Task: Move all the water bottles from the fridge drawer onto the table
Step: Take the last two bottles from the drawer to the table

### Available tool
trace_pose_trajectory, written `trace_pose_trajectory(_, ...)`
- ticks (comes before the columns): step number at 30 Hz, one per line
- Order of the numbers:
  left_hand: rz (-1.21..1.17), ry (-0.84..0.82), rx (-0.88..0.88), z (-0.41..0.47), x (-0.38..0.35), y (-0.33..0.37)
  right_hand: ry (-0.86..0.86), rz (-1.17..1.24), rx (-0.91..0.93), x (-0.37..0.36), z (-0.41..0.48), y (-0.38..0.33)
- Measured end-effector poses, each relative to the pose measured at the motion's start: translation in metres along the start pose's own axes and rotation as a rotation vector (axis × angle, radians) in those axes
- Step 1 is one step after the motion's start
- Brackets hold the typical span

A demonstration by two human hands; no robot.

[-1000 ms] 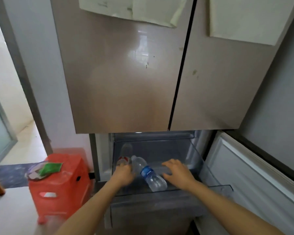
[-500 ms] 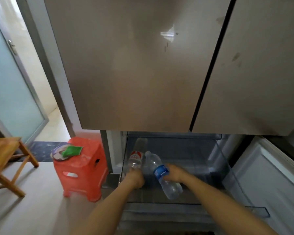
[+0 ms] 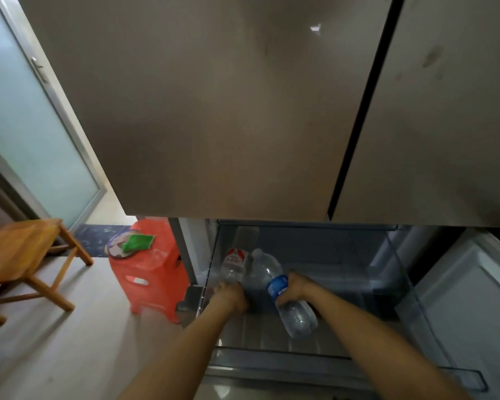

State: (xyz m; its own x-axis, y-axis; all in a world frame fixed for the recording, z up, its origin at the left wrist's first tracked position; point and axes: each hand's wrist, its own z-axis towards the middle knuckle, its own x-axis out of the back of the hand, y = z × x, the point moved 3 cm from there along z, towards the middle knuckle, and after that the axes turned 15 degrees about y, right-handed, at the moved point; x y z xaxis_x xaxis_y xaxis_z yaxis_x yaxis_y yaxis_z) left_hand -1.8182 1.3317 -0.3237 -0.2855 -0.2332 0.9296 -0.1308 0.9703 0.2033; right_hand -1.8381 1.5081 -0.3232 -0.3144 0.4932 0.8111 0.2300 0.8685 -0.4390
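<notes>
The clear fridge drawer [image 3: 401,272] is pulled out under the closed brown fridge doors. Two clear water bottles lie in its left part. The red-labelled bottle [image 3: 235,259] lies along the left wall, and my left hand [image 3: 231,295] is closed around its near end. The blue-labelled bottle [image 3: 277,287] lies beside it, its near end pointing toward me, and my right hand [image 3: 296,285] is wrapped around its middle from the right. The rest of the drawer floor shows no other bottle.
A red plastic stool [image 3: 150,272] with a plate and a green sponge stands just left of the fridge. A wooden stool [image 3: 20,255] is further left, by a frosted glass door [image 3: 26,125]. The open lower fridge door panel [image 3: 471,307] is on the right.
My right hand moved left from the drawer floor and closed on the blue-labelled bottle. My left hand stayed on the red-labelled bottle. The view shifted, bringing the wooden stool into sight.
</notes>
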Motion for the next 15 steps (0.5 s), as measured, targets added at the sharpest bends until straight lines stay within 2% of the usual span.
trace_pose_trajectory(11,0.051,0.086,-0.040,0.013,-0.012,0.001,-0.049,-0.533,0.161,0.035,-0.001,0.048)
trace_pose_trajectory(15,0.049,0.067,-0.041,0.017,-0.020,0.002,0.016,-0.496,0.267,0.030,-0.011,0.025)
